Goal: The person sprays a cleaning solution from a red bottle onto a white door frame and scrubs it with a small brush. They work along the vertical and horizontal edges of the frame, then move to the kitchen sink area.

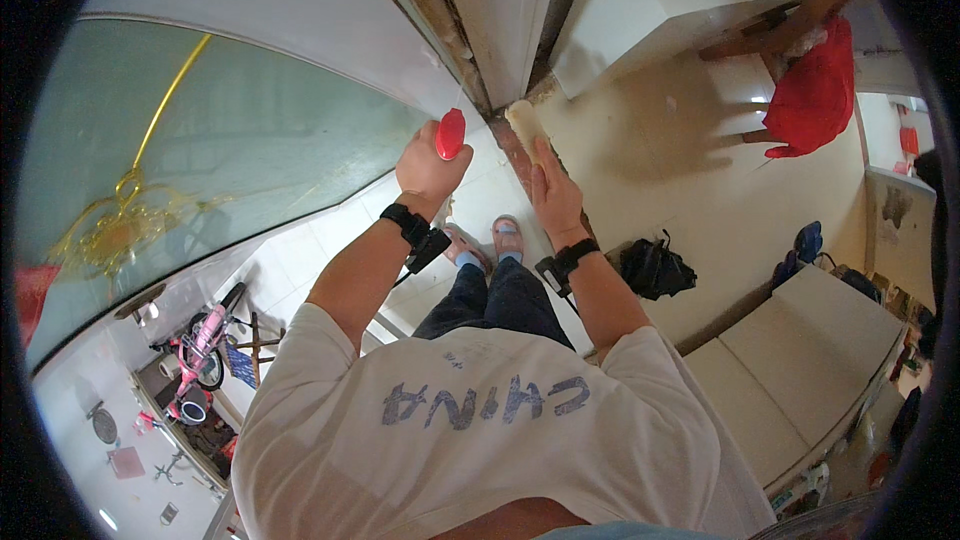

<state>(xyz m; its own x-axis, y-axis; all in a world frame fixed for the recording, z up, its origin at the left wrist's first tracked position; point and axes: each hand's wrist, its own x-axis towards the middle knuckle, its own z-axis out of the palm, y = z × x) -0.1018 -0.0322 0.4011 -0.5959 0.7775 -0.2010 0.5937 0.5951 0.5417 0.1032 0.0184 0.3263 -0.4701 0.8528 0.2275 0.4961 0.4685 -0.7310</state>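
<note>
My left hand (431,169) is closed around something with a glossy red oval top (451,134), perhaps a bottle cap or nozzle; the part inside the fist is hidden. In my right hand (553,191) is a pale, elongated brush (524,124) with what look like short bristles along one side. Both hands are raised in front of me, apart from each other, near a dirty door frame edge (480,79). A grey-green glass door panel (285,112) with gold decoration lies to the left of my left hand.
A stool (772,52) with red cloth (814,97) and a white cabinet (622,7) stand upper right. A black bag (656,268) lies right of my legs, near a pale box-like surface (817,337). A pink bicycle (199,345) is lower left.
</note>
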